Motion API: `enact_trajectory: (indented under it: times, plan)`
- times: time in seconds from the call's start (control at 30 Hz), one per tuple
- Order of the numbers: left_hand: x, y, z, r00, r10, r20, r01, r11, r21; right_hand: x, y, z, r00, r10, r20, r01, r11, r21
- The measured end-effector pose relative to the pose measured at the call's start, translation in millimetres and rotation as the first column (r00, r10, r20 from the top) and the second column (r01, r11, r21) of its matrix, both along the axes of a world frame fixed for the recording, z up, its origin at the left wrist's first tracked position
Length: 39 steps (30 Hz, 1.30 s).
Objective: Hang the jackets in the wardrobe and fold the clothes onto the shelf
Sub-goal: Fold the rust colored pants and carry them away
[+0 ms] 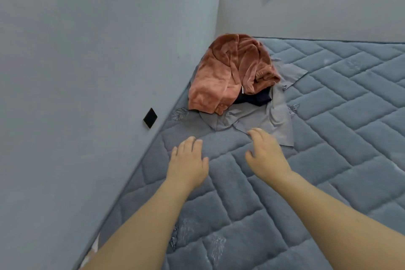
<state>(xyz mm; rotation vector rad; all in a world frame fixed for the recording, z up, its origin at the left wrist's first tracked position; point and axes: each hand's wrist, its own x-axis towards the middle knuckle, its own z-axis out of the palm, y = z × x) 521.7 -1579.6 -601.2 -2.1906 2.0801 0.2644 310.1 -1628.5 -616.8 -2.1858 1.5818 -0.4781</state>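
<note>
Both hands out over the grey quilted mattress (285,182); left hand (187,165) spread, holding nothing; right hand (266,153) loosely open, fingertips at the flat grey cloth garment (278,120); beyond it, the crumpled rust-orange velvet jacket (232,70) tops a dark navy garment (255,98).

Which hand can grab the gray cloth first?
Probably the right hand: its fingertips already reach the near edge of the gray cloth, while the left hand is over bare mattress, farther from it.
</note>
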Motion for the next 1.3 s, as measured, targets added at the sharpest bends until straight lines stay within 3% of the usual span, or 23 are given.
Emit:
enact_trajectory:
  times: [0.17,0.33,0.47,0.6,0.73,0.87,1.0,1.2,1.3]
  plan:
    - [31.4,-65.8,-92.9,0.998,-0.003,-0.066,0.001,1.000,-0.031,15.7,-56.5,-116.5,0.994,-0.056,-0.091,0.047,0.994,-0.100]
    - [47.5,-154.4,-124.6,0.980,0.117,-0.164,-0.137,0.984,-0.118,13.0,-92.2,-183.4,0.958,-0.133,-0.253,0.111,0.989,-0.102]
    - [22.9,-217.6,-155.3,0.971,0.133,-0.201,-0.167,0.973,-0.159,15.5,-100.1,-204.1,0.958,-0.159,-0.239,0.137,0.985,-0.107]
    - [-0.8,-256.9,-165.3,0.967,0.217,-0.132,-0.232,0.967,-0.105,13.6,-103.9,-202.2,0.955,-0.168,-0.243,0.148,0.984,-0.097]
    - [19.2,-273.9,-149.6,0.997,0.078,0.025,-0.066,0.947,-0.315,11.8,-104.2,-206.8,0.951,-0.174,-0.255,0.150,0.982,-0.112]
    - [40.9,-239.8,-127.5,0.983,-0.104,-0.150,0.042,0.927,-0.373,12.2,-106.6,-210.5,0.949,-0.192,-0.249,0.160,0.977,-0.143]
    - [38.1,-150.5,-143.9,0.972,-0.179,-0.150,0.167,0.982,-0.094,12.0,-106.8,-209.8,0.954,-0.193,-0.228,0.156,0.973,-0.168]
    - [14.7,-115.4,-173.1,0.944,0.022,-0.328,-0.121,0.950,-0.286,10.0,-107.2,-216.5,0.964,-0.193,-0.181,0.147,0.960,-0.239]
    - [8.2,-92.4,-182.4,0.911,0.007,-0.413,-0.162,0.925,-0.342,10.0,-107.0,-218.4,0.970,-0.176,-0.169,0.126,0.954,-0.273]
